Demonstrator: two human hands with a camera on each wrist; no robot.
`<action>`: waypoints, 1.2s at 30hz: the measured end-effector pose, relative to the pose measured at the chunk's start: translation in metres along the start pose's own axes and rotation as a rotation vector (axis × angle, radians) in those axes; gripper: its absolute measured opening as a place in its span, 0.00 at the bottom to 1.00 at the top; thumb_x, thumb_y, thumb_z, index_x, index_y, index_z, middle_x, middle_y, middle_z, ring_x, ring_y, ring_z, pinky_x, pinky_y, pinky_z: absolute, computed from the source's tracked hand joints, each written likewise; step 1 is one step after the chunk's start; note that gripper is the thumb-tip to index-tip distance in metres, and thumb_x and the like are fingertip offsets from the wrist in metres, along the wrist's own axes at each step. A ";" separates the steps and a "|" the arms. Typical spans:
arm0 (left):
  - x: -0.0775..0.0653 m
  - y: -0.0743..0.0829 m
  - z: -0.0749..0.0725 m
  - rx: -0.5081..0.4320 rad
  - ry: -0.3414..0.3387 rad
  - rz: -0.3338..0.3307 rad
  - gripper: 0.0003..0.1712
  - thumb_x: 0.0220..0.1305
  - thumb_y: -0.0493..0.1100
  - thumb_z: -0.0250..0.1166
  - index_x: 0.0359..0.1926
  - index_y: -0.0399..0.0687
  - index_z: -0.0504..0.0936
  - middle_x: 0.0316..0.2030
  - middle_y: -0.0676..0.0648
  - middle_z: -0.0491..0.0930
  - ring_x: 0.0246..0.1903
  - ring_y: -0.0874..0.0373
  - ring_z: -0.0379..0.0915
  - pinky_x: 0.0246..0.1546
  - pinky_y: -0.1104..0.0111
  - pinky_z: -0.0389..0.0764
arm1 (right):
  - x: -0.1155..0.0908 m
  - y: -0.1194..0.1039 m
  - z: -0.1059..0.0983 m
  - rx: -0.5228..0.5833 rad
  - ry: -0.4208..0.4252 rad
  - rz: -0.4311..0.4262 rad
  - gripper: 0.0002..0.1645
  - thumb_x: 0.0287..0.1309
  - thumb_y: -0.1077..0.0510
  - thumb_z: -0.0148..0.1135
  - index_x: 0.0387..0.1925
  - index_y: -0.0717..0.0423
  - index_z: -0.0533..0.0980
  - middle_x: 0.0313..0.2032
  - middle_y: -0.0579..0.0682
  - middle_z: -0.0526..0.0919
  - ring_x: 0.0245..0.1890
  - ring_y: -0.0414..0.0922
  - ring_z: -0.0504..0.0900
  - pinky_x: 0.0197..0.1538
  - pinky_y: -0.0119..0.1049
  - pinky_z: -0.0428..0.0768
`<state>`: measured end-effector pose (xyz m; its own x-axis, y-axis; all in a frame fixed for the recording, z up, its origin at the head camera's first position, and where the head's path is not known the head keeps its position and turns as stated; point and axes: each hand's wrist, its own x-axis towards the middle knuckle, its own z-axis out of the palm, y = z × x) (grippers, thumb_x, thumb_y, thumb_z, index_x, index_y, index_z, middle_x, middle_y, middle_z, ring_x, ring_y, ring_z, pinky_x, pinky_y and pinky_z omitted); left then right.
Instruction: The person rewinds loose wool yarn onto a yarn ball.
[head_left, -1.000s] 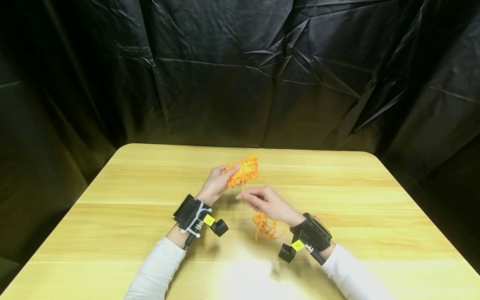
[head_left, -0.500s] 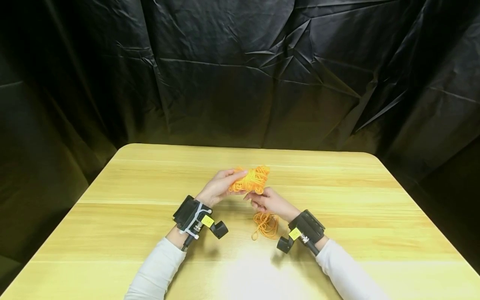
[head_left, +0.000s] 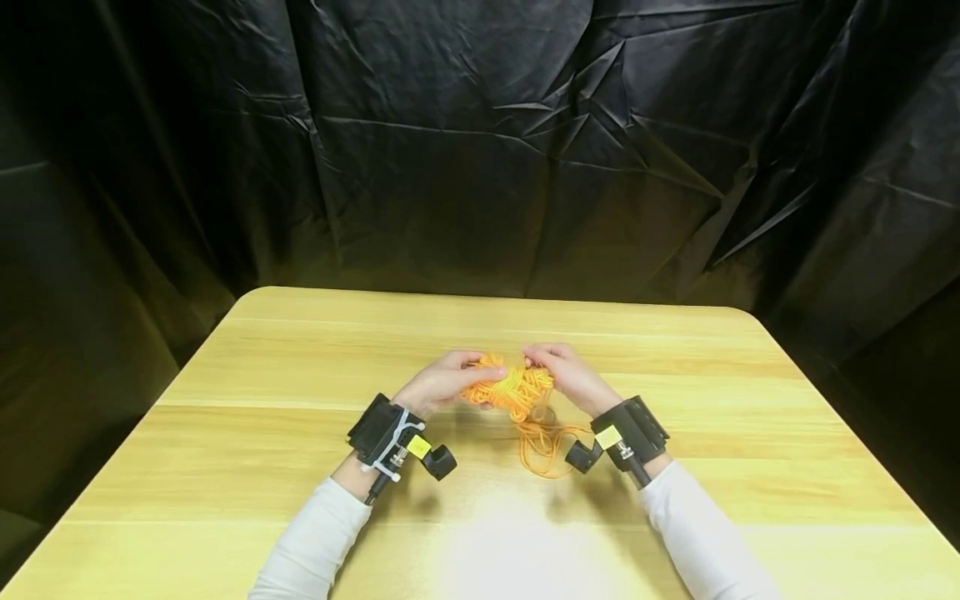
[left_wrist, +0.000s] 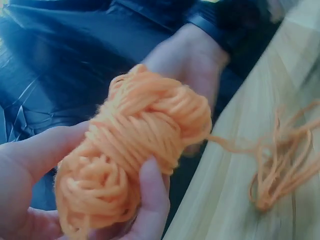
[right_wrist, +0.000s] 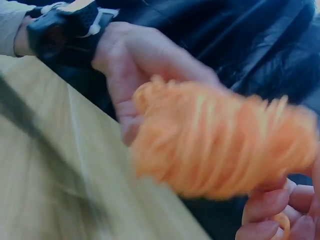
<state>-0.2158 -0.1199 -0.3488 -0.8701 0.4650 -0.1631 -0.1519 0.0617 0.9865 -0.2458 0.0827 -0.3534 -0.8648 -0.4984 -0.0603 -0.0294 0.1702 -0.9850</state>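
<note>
My left hand (head_left: 438,385) grips a bundle of orange yarn (head_left: 516,388), its thumb lying across the near face. The bundle is wound tightly round its middle, with looped ends bulging out, as the left wrist view shows on the wound yarn (left_wrist: 140,135). My right hand (head_left: 572,377) is at the bundle's right end, fingers curled round the working strand of yarn. In the right wrist view a small loop of strand (right_wrist: 283,224) shows between the curled fingers (right_wrist: 267,204). From the bundle, a strand runs down to loose yarn (head_left: 538,450) on the table.
The light wooden table (head_left: 300,350) spreads out under both hands. Behind it hangs a black sheet (head_left: 450,192). Each wrist bears a black strap with a small camera, the left camera (head_left: 439,461) and the right camera (head_left: 581,456) jutting inward.
The left hand has lowered the bundle toward me and slightly right. The right hand went from below the bundle up to its right end, carrying the strand. The loose yarn on the table has shifted.
</note>
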 end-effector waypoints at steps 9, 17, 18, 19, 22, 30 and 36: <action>0.004 -0.006 0.001 -0.010 0.087 -0.021 0.18 0.58 0.40 0.59 0.45 0.32 0.69 0.33 0.45 0.73 0.30 0.58 0.75 0.43 0.52 0.74 | -0.010 -0.025 0.008 -0.144 0.038 -0.128 0.21 0.65 0.54 0.44 0.40 0.71 0.73 0.15 0.45 0.64 0.13 0.37 0.59 0.20 0.26 0.60; 0.008 -0.004 0.001 -0.036 0.308 -0.001 0.21 0.59 0.42 0.59 0.48 0.35 0.65 0.34 0.45 0.70 0.30 0.60 0.70 0.40 0.59 0.78 | -0.023 -0.035 0.026 -0.217 -0.057 -0.223 0.16 0.65 0.59 0.44 0.37 0.67 0.75 0.16 0.47 0.64 0.13 0.36 0.57 0.18 0.25 0.58; 0.008 -0.003 0.001 -0.030 0.339 0.012 0.21 0.60 0.43 0.58 0.50 0.36 0.65 0.34 0.45 0.70 0.29 0.61 0.70 0.38 0.62 0.79 | -0.024 -0.035 0.027 -0.240 -0.071 -0.234 0.16 0.64 0.58 0.45 0.38 0.67 0.75 0.16 0.46 0.63 0.13 0.36 0.57 0.18 0.26 0.57; 0.008 -0.002 0.000 -0.027 0.367 0.027 0.21 0.61 0.43 0.57 0.51 0.36 0.66 0.35 0.44 0.71 0.28 0.61 0.70 0.35 0.65 0.79 | -0.026 -0.035 0.029 -0.262 -0.085 -0.243 0.16 0.64 0.58 0.45 0.38 0.65 0.76 0.15 0.46 0.62 0.13 0.37 0.56 0.18 0.26 0.57; 0.007 0.001 -0.001 -0.036 0.440 0.055 0.19 0.63 0.45 0.55 0.51 0.38 0.69 0.35 0.45 0.73 0.27 0.63 0.71 0.29 0.72 0.77 | -0.029 -0.032 0.033 -0.339 -0.133 -0.280 0.15 0.64 0.58 0.47 0.40 0.62 0.77 0.13 0.46 0.59 0.13 0.37 0.56 0.18 0.27 0.57; 0.005 0.007 -0.002 -0.220 0.431 0.104 0.19 0.62 0.45 0.56 0.49 0.35 0.69 0.35 0.45 0.74 0.29 0.62 0.75 0.37 0.67 0.79 | -0.027 -0.009 0.037 -0.367 -0.331 -0.255 0.13 0.62 0.63 0.46 0.37 0.68 0.76 0.13 0.44 0.61 0.13 0.34 0.57 0.18 0.24 0.56; 0.003 0.009 -0.003 -0.283 0.417 0.120 0.21 0.61 0.43 0.57 0.51 0.35 0.68 0.39 0.43 0.73 0.33 0.60 0.76 0.39 0.66 0.78 | -0.019 0.012 0.029 -0.343 -0.405 -0.163 0.15 0.63 0.64 0.44 0.37 0.72 0.75 0.15 0.54 0.68 0.12 0.34 0.59 0.16 0.23 0.57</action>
<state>-0.2215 -0.1202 -0.3402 -0.9933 0.0593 -0.0987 -0.1102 -0.2391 0.9647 -0.2148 0.0698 -0.3684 -0.5756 -0.8169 -0.0355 -0.3666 0.2966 -0.8818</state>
